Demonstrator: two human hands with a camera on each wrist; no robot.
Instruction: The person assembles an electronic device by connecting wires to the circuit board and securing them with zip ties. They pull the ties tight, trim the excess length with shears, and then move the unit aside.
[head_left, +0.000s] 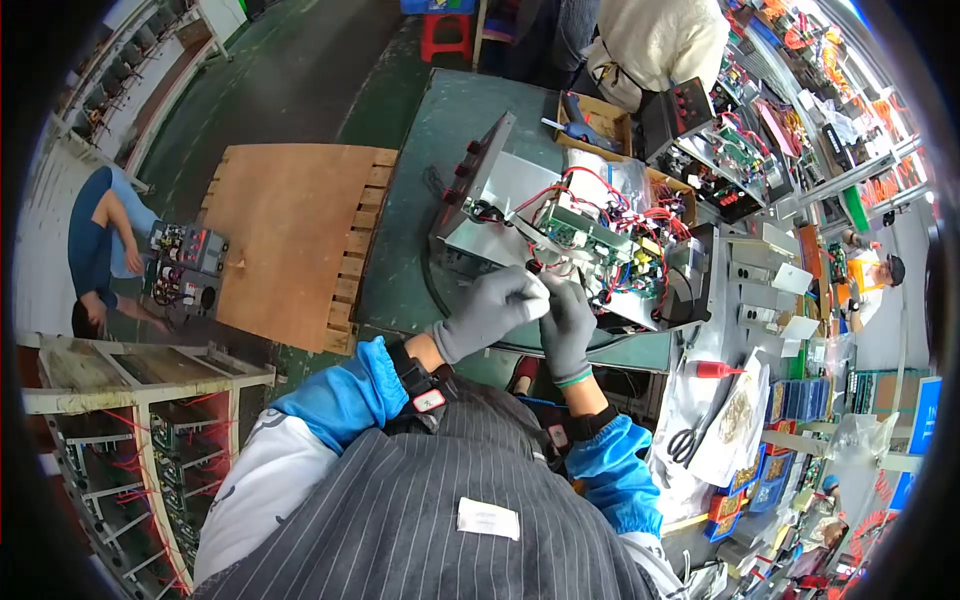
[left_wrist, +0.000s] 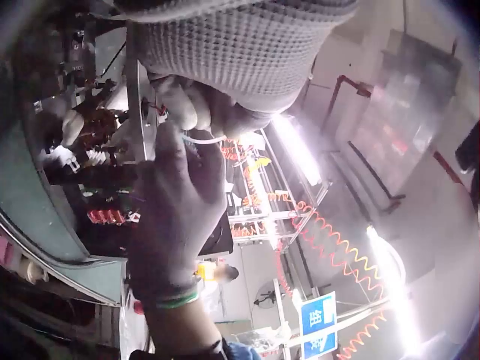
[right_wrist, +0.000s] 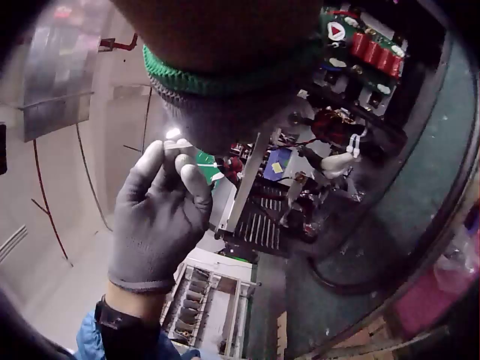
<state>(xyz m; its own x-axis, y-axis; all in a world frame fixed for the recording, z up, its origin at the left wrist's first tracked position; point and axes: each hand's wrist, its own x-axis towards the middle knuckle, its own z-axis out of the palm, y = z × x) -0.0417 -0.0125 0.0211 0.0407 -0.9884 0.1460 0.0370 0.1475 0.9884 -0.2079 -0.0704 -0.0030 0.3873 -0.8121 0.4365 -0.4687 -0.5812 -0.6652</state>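
Note:
Both hands wear grey gloves and meet fingertip to fingertip above the near edge of an open metal chassis [head_left: 500, 165] full of circuit boards and wires. My left hand [head_left: 492, 315] pinches a thin white strip [left_wrist: 204, 140] between thumb and fingers; the strip also shows in the right wrist view. My right hand [head_left: 568, 325], with a green cuff edge, has its fingers curled in at the strip's other end, as the left wrist view shows. Behind the hands, red wires [head_left: 590, 175] run over the green circuit board [head_left: 580, 230].
The chassis stands on a green worktable [head_left: 400, 270], with a black cable along its front. Beyond it lies a cardboard box [head_left: 610, 120] with a blue-handled tool. Scissors [head_left: 682, 445] and a red bottle [head_left: 715, 370] lie at the right. A wooden-topped pallet [head_left: 290, 240] is left.

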